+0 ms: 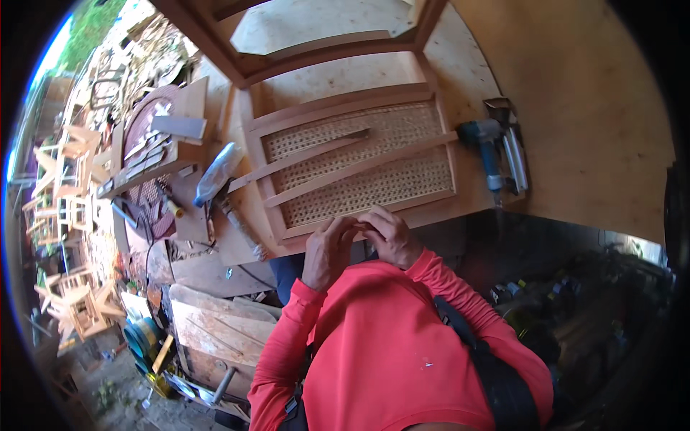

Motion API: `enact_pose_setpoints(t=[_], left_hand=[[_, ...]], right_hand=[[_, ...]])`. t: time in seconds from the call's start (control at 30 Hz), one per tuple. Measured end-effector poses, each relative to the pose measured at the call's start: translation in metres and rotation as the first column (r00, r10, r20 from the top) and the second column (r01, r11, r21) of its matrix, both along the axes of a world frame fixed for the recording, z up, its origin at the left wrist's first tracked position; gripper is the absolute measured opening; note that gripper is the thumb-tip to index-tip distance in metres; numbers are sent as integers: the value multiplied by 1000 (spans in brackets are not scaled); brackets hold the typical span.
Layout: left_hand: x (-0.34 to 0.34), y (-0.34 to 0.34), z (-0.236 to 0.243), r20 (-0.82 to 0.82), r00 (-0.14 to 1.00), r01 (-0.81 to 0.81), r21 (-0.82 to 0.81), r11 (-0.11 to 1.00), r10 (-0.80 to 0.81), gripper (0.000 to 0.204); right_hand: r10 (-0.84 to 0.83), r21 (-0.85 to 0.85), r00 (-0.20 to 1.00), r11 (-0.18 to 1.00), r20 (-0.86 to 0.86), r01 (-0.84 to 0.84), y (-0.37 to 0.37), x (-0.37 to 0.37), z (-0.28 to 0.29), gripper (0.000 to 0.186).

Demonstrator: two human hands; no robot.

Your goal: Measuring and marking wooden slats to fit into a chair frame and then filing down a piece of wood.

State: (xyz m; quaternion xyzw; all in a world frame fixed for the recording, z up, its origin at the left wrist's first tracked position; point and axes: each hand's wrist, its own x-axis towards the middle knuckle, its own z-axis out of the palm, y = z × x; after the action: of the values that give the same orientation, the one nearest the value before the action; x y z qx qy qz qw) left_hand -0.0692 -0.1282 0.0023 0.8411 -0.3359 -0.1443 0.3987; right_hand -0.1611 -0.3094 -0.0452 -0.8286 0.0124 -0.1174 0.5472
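Both hands meet at the near edge of the cane-webbed chair frame [357, 167] lying flat on the plywood workbench [575, 108]; the left hand [327, 251] and right hand [390, 237] have fingers curled together, touching (whether they pinch anything, I cannot tell); a blue nail gun [496, 147] lies to the right.

The cane panel [359, 169] shows a pale straw-coloured open weave of tiny holes, set in a light tan wooden frame [255, 154]. Two plain tan wooden slats [345, 169] cross it. To the right, the nail gun [496, 147] is teal and dark grey with a silvery magazine. The workbench [575, 108] is bare yellowish plywood. The near sleeves [287, 330] are bright red. To the left lies a clear bluish plastic bottle [218, 171].
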Motion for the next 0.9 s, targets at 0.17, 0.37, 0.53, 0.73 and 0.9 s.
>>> enact_pose_setpoints(t=[0.17, 0.37, 0.53, 0.73, 0.9], left_hand=[[2, 53, 6, -233, 936, -277, -17, 961, 266, 16], [20, 87, -25, 245, 876, -428, -6, 904, 416, 16], [37, 75, -46, 289, 871, -421, 21, 907, 397, 19], [32, 141, -45, 307, 691, -663, -91, 743, 654, 36], [43, 269, -55, 178, 348, -906, -191, 379, 920, 28]], right_hand=[[108, -235, 988, 969, 112, -79, -38, 27, 19, 48], [52, -632, 990, 774, 131, 43, -135, 81, -3, 49], [102, -640, 989, 768, 110, -8, -149, 86, -29, 42], [104, -583, 987, 813, 122, -13, -154, 75, -22, 38], [49, -551, 986, 833, 158, 47, -146, 60, 21, 38]])
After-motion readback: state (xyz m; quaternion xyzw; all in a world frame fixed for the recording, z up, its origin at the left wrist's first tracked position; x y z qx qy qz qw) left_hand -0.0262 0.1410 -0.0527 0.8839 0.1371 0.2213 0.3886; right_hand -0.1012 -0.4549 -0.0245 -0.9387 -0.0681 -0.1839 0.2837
